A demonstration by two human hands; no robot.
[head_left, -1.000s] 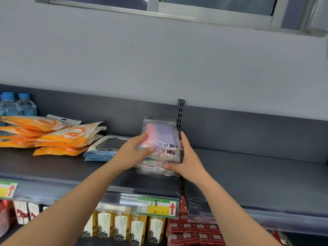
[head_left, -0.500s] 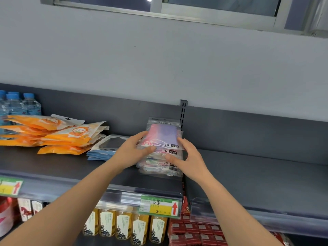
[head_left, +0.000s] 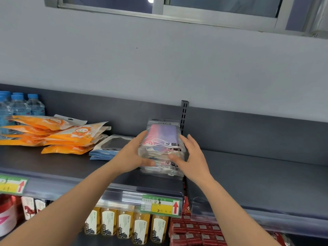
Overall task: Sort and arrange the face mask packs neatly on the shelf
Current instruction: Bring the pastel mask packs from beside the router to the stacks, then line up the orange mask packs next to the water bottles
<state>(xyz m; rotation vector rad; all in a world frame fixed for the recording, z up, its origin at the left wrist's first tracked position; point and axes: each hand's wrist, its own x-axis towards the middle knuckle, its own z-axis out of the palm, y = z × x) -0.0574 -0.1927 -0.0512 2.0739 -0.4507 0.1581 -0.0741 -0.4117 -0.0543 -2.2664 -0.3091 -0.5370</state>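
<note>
Two hands bracket the stack of face mask packs (head_left: 163,139) lying on the shelf (head_left: 248,174). The left hand (head_left: 132,157) lays straight fingers on its left side, the right hand (head_left: 192,157) on its right, thumbs touching the front. Neither grip closes round it. Blue packs (head_left: 106,153) and orange packs (head_left: 71,137) lie further left.

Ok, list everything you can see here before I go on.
Mask stack: one, several clear packs, pink-purple, shelf middle.
Orange packs: several, heaped, shelf left.
Blue packs: few, stacked, between those.
Water bottles: several, blue caps, far left rear.
Price tags: two, green-yellow, shelf edge.
Yellow bottles: at least five, below.
Red boxes: many, below right.
Shelf: one, dark grey.
Left hand: touches stack's left side.
Right hand: touches its right side.
</note>
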